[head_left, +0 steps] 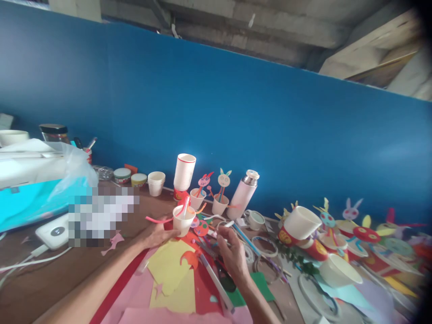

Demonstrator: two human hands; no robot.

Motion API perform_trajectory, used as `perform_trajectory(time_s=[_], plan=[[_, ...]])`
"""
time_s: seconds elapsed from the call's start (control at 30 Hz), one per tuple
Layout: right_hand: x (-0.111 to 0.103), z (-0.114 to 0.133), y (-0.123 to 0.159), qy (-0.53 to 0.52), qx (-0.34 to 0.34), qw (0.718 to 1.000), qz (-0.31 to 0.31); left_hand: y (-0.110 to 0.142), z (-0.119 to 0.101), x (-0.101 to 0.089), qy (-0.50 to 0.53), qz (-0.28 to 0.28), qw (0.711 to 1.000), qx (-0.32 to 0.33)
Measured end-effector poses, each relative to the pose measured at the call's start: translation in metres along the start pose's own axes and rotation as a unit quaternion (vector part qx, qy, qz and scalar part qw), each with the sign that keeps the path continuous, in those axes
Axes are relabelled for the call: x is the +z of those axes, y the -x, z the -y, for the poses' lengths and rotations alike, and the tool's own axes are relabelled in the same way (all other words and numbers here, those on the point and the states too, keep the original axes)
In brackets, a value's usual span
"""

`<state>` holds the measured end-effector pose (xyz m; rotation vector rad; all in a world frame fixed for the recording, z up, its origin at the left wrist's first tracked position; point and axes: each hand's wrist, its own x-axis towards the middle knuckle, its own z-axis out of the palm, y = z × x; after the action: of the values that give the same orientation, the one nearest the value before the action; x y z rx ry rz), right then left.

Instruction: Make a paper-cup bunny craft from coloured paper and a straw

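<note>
My left hand [162, 235] is wrapped round the lower side of a white paper cup [182, 225], which stays upright. A red piece and pink and orange strips [158, 220] stick out above the cup's rim. My right hand [233, 249] hovers to the right of the cup, over scattered craft pieces; its fingers are loosely curled and apart, and I see nothing held in them. Red decorated paper cut-outs [201, 227] lie between the hands. Below, yellow paper [172, 265] lies on red and pink sheets, with an orange crescent cut-out [189, 259] on it.
A cup stack [185, 173], two cups with rabbit figures [220, 202] and a pink thermos [243, 195] stand along the blue wall. Tape rolls [265, 246] and several decorated cups [332, 243] crowd the right. At left are a power bank [54, 231] and a plastic bag [81, 166].
</note>
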<state>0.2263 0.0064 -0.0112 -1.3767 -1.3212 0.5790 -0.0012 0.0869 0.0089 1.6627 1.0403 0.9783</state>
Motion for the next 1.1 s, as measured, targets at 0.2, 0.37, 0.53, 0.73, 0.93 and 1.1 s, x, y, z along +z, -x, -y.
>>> perform_trajectory(time_s=[0.2, 0.37, 0.53, 0.73, 0.93, 1.1], plan=[[0.000, -0.006, -0.001, 0.035, -0.018, 0.999, -0.002, -0.002, 0.009, -0.004, -0.058, -0.008, 0.998, 0.040], [-0.002, -0.006, -0.003, 0.074, -0.036, 0.997, 0.004, -0.003, 0.011, 0.000, -0.052, 0.004, 0.998, 0.031], [-0.002, -0.004, -0.003, 0.065, -0.031, 0.997, 0.015, -0.001, 0.015, 0.002, -0.036, 0.007, 0.999, 0.039], [-0.001, -0.004, -0.002, 0.073, -0.032, 0.997, 0.010, -0.001, 0.012, 0.006, -0.055, 0.021, 0.998, 0.019], [-0.003, -0.002, -0.002, 0.103, -0.036, 0.994, 0.023, -0.005, 0.003, -0.007, -0.065, 0.013, 0.996, 0.056], [-0.004, 0.000, -0.003, 0.098, -0.033, 0.994, 0.023, -0.013, 0.012, -0.025, -0.110, -0.044, 0.993, 0.007]])
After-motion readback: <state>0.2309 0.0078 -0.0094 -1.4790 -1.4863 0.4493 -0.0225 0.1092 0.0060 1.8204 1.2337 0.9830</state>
